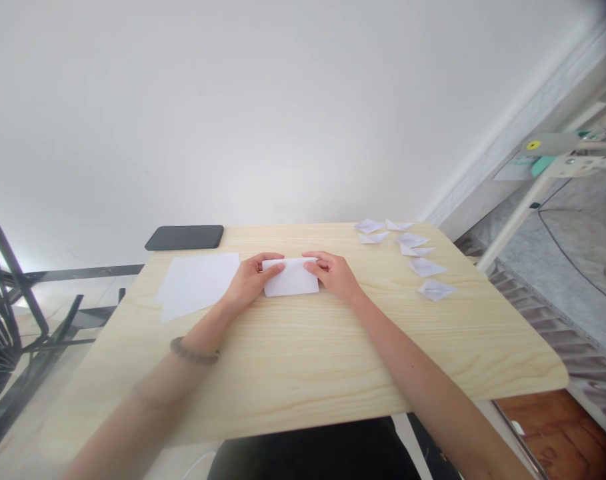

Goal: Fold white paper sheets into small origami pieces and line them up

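Observation:
A folded white sheet of paper [293, 281] lies on the light wooden table [303, 360]. My left hand [250, 280] pinches its left upper edge, fingers curled onto the paper. My right hand [333, 272] pinches the right upper edge the same way. Both hands rest on the tabletop on either side of the paper.
A stack of flat white sheets [195, 283] lies left of my hands. A dark phone [185, 237] sits at the table's far left corner. Several small folded paper shapes [423, 267] are spread over the far right of the table. A black metal rack [3, 313] stands at the left.

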Demonstrator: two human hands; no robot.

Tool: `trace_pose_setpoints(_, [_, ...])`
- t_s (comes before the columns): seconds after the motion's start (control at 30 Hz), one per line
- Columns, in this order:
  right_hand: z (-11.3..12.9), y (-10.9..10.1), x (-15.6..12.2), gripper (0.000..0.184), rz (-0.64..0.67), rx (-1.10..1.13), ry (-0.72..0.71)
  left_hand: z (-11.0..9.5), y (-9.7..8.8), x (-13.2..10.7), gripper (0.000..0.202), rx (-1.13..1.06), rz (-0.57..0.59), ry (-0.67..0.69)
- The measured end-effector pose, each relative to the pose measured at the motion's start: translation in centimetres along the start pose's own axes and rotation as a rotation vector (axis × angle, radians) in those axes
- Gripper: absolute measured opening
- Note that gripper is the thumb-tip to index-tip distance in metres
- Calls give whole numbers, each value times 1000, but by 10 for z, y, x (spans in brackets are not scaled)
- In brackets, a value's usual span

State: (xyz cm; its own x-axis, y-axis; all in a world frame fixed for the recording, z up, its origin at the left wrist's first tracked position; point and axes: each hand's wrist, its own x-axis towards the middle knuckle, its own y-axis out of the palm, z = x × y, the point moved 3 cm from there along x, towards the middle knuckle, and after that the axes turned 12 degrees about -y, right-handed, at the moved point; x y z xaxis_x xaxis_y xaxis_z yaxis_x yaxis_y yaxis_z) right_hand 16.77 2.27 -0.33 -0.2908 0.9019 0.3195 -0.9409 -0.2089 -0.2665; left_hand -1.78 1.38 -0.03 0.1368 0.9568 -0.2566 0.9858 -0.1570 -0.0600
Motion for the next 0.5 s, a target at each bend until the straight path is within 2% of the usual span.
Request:
trace_pose_setpoints(0.23, [0,0,0,38,15,12,9,0,0,0,54,-40,-15,-57])
trace_pose_setpoints(0.5, [1,1,0,38,26,76,50,-1,0,0,45,-116,32,-121])
